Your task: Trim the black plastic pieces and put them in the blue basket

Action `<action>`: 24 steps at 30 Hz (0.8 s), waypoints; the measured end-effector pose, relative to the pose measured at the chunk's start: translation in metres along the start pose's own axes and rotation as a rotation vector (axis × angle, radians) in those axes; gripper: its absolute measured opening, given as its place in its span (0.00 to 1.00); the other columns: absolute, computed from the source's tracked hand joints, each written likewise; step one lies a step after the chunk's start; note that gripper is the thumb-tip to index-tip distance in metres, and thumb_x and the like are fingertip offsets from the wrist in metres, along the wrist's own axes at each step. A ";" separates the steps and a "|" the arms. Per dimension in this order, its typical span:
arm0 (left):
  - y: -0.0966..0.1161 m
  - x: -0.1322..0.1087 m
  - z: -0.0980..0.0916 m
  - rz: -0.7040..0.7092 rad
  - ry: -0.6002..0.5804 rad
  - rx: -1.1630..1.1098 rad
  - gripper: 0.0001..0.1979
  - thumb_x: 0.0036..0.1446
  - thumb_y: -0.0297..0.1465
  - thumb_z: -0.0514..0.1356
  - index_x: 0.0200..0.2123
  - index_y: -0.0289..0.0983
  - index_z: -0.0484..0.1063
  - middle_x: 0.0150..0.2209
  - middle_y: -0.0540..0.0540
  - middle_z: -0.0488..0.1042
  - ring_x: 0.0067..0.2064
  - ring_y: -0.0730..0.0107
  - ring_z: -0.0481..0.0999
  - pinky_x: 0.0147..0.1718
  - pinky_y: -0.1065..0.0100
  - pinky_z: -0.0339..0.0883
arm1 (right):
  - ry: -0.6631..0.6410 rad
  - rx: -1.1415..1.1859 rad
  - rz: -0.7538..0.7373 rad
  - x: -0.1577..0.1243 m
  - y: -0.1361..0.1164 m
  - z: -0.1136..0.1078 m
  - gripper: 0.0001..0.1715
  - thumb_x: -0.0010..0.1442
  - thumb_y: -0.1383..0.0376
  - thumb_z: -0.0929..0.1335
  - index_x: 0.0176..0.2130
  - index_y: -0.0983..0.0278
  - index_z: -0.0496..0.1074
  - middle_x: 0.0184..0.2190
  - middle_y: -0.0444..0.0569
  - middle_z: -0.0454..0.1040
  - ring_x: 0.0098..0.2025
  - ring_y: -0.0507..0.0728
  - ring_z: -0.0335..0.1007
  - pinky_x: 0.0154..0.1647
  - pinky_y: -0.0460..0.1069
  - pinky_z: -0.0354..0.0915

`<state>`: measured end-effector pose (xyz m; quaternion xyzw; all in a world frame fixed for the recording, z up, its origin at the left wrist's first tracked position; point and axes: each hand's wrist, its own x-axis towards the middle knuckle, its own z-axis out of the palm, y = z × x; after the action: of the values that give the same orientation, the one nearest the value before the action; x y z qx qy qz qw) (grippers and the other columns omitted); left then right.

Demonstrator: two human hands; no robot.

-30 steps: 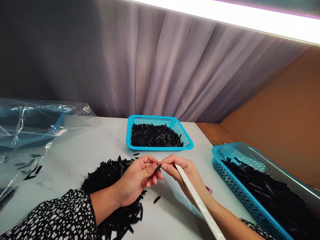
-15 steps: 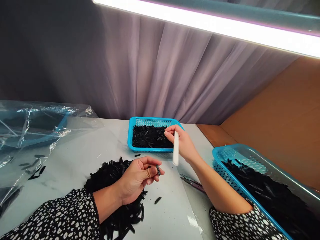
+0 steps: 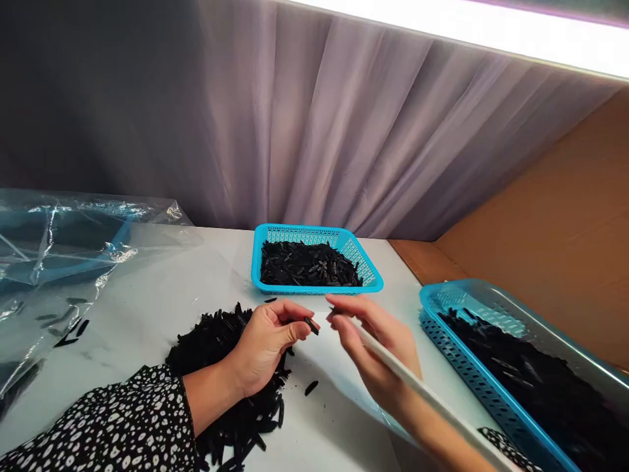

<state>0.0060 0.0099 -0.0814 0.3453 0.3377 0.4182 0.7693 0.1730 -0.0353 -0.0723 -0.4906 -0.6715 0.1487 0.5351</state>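
Observation:
Between thumb and fingertips, my left hand [image 3: 268, 344] pinches a small dark, slender piece [image 3: 311, 325], over the right side of a loose pile of similar black pieces [image 3: 209, 344]. Just to its right, my right hand [image 3: 376, 337] is closed around a long white stick-like tool [image 3: 417, 387]. A dark tip [image 3: 333, 311] shows at its fingertips; whether it belongs to the tool I cannot tell. The two hands are close but apart. One loose black piece [image 3: 311, 387] lies on the white table below them.
A blue basket [image 3: 314, 289] of black pieces stands behind the hands. To the right is a larger blue basket [image 3: 472, 354], also holding black pieces. Clear plastic sheeting [image 3: 98, 262] covers the left side. A lamp [image 3: 466, 29] hangs above.
My right hand has come back from the far basket towards my left hand, and the white tool has swung to point down right. The left hand has stayed nearly in place, still holding its piece.

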 end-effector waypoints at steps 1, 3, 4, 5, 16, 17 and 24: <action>0.000 0.000 0.001 0.019 0.013 0.008 0.18 0.31 0.35 0.79 0.27 0.36 0.80 0.26 0.49 0.80 0.29 0.76 0.72 0.31 0.74 0.62 | 0.014 0.027 -0.006 -0.007 -0.003 0.001 0.08 0.63 0.68 0.68 0.43 0.60 0.74 0.31 0.45 0.79 0.31 0.55 0.76 0.32 0.50 0.70; 0.000 -0.001 0.002 0.057 0.042 0.032 0.18 0.30 0.35 0.80 0.26 0.36 0.80 0.25 0.50 0.79 0.31 0.74 0.73 0.33 0.74 0.63 | 0.019 0.055 -0.031 -0.015 -0.005 0.003 0.06 0.61 0.70 0.70 0.38 0.59 0.72 0.34 0.46 0.81 0.33 0.55 0.79 0.35 0.49 0.73; -0.001 -0.001 0.002 0.074 0.052 0.044 0.18 0.30 0.35 0.80 0.25 0.36 0.79 0.25 0.50 0.79 0.31 0.74 0.73 0.34 0.73 0.63 | 0.013 0.049 -0.050 -0.017 -0.006 0.003 0.06 0.61 0.71 0.70 0.36 0.59 0.71 0.35 0.46 0.81 0.34 0.55 0.79 0.36 0.49 0.73; -0.001 -0.002 0.002 0.089 0.057 0.056 0.18 0.30 0.35 0.80 0.25 0.36 0.79 0.26 0.50 0.79 0.31 0.74 0.73 0.34 0.73 0.63 | 0.004 0.027 -0.071 -0.017 -0.007 0.003 0.07 0.61 0.71 0.70 0.36 0.59 0.71 0.36 0.47 0.81 0.35 0.55 0.79 0.37 0.49 0.73; -0.001 0.000 0.000 0.104 0.065 0.131 0.17 0.27 0.36 0.80 0.20 0.36 0.78 0.22 0.52 0.77 0.28 0.75 0.71 0.32 0.74 0.64 | -0.137 -0.083 -0.289 -0.014 -0.007 -0.008 0.12 0.60 0.77 0.71 0.38 0.61 0.71 0.41 0.50 0.82 0.40 0.56 0.78 0.42 0.53 0.71; -0.001 -0.001 0.000 0.105 0.067 0.129 0.18 0.27 0.36 0.80 0.20 0.36 0.78 0.22 0.52 0.77 0.28 0.75 0.71 0.31 0.74 0.64 | -0.137 -0.085 -0.294 -0.014 -0.006 -0.007 0.12 0.60 0.77 0.71 0.38 0.61 0.71 0.41 0.50 0.82 0.40 0.57 0.78 0.42 0.53 0.71; -0.002 0.000 0.001 0.116 0.045 0.130 0.16 0.29 0.34 0.80 0.20 0.36 0.78 0.22 0.51 0.77 0.28 0.75 0.72 0.31 0.74 0.65 | -0.143 -0.099 -0.307 -0.013 -0.008 -0.010 0.10 0.60 0.76 0.71 0.38 0.61 0.72 0.40 0.50 0.82 0.39 0.57 0.79 0.41 0.53 0.71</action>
<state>0.0070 0.0087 -0.0823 0.4041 0.3609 0.4467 0.7120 0.1765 -0.0532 -0.0699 -0.3963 -0.7813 0.0667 0.4776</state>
